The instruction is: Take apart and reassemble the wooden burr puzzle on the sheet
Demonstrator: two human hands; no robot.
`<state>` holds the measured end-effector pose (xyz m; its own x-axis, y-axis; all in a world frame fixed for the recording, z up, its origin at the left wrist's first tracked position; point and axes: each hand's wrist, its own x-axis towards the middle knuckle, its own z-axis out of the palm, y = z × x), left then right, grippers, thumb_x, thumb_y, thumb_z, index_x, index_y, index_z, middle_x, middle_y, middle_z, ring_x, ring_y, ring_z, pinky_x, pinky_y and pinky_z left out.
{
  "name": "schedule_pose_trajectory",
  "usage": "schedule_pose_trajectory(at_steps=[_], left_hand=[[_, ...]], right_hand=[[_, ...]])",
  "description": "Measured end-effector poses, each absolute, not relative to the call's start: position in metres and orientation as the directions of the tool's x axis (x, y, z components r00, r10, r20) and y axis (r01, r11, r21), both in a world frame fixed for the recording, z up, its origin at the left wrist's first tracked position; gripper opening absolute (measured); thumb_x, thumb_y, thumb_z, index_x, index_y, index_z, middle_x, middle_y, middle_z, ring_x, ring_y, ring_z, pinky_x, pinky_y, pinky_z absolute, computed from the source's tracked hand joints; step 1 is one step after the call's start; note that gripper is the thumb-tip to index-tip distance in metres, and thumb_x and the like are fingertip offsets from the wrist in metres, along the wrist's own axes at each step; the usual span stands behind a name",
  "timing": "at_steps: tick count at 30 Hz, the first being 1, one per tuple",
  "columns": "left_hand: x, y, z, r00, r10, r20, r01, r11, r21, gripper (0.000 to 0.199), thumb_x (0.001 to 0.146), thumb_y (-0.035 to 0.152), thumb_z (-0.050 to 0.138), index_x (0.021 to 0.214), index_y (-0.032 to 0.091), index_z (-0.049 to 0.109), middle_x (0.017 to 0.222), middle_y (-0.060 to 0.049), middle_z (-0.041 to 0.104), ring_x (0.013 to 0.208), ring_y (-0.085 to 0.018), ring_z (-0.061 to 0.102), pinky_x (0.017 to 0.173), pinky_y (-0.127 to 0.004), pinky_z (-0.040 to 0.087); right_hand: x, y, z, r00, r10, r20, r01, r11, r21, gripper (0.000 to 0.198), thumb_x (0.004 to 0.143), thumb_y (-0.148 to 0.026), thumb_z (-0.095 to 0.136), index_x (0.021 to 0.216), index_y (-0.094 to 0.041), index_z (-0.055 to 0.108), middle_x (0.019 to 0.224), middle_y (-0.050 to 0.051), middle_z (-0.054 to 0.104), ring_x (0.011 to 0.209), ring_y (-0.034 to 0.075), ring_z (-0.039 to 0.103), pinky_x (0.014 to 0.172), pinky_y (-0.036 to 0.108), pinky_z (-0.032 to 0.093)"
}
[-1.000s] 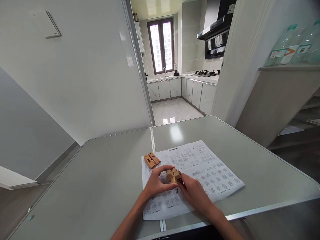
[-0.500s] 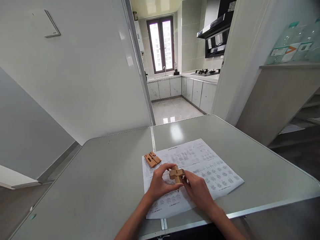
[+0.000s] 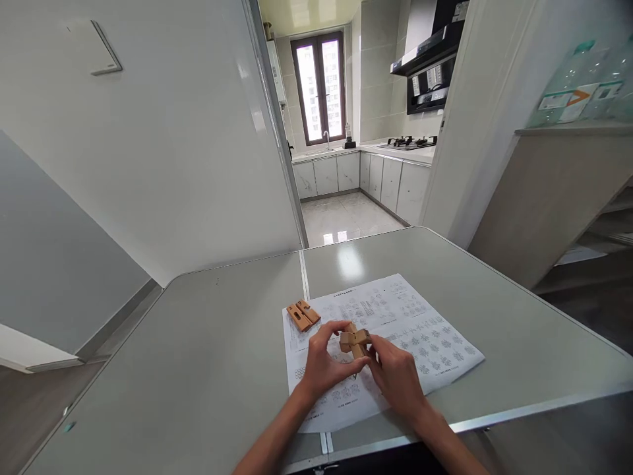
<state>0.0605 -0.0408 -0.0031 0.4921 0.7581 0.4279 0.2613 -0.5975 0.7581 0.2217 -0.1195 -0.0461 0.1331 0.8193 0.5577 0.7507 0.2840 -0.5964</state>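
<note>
A partly joined wooden puzzle, made of crossed light-brown pieces, is held between both hands above the printed sheet. My left hand pinches it from the left, thumb below and forefinger above. On the other side my right hand closes its fingers on the puzzle's right end; some fingertips are hidden. Two loose wooden pieces with cut-out slots lie side by side on the upper left corner of the sheet. The white instruction sheet, covered with small diagrams, is spread flat under the hands.
The grey-green folding table has a metal seam down its middle and a metal edge nearest me. A small green bit lies near the left edge. Plastic bottles stand on a ledge at right. Beyond the table a doorway opens to a kitchen.
Both hands and the wooden puzzle have shifted slightly to the right, and the puzzle has turned a little. The loose pieces and the sheet stay in place.
</note>
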Motion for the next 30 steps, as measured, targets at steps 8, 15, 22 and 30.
schedule_pose_trajectory(at_steps=[8,15,22,30], left_hand=[[0.064,-0.043,-0.004,0.441,0.802,0.404,0.266,-0.547,0.794,0.057,0.064,0.042,0.091,0.112,0.022,0.067,0.108,-0.006,0.076,0.099,-0.028,0.070,0.092,-0.041,0.054],[0.047,-0.032,-0.001,0.599,0.756,0.265,0.161,-0.437,0.885,0.057,0.070,0.043,0.088,0.119,0.022,0.069,0.112,-0.007,0.075,0.107,-0.029,0.069,0.100,-0.039,0.051],[0.045,-0.030,0.004,0.682,0.697,0.223,0.107,-0.396,0.912,0.056,0.070,0.042,0.089,0.118,0.022,0.069,0.114,-0.008,0.074,0.110,-0.030,0.068,0.100,-0.039,0.052],[0.045,-0.030,0.004,0.688,0.694,0.213,0.142,-0.416,0.898,0.061,0.067,0.045,0.091,0.120,0.023,0.069,0.115,-0.008,0.074,0.110,-0.030,0.067,0.101,-0.040,0.052]], right_hand=[[0.222,-0.120,-0.048,0.168,0.834,0.525,0.692,0.280,-0.666,0.013,0.100,-0.023,0.047,0.095,-0.021,0.060,0.079,0.004,0.069,0.067,0.020,0.065,0.060,0.027,0.044],[0.221,-0.123,-0.024,-0.044,0.968,0.249,0.249,0.252,-0.935,0.030,0.106,-0.043,0.041,0.098,-0.021,0.060,0.080,0.003,0.066,0.063,0.017,0.060,0.058,0.027,0.051],[0.232,-0.127,-0.012,-0.129,0.986,0.107,0.099,0.120,-0.988,0.034,0.102,-0.051,0.052,0.093,-0.020,0.062,0.077,0.001,0.063,0.062,0.015,0.055,0.057,0.025,0.045],[0.232,-0.126,-0.013,-0.109,0.988,0.107,0.105,0.119,-0.987,0.035,0.099,-0.051,0.055,0.092,-0.018,0.066,0.069,0.000,0.060,0.062,0.016,0.055,0.056,0.025,0.044]])
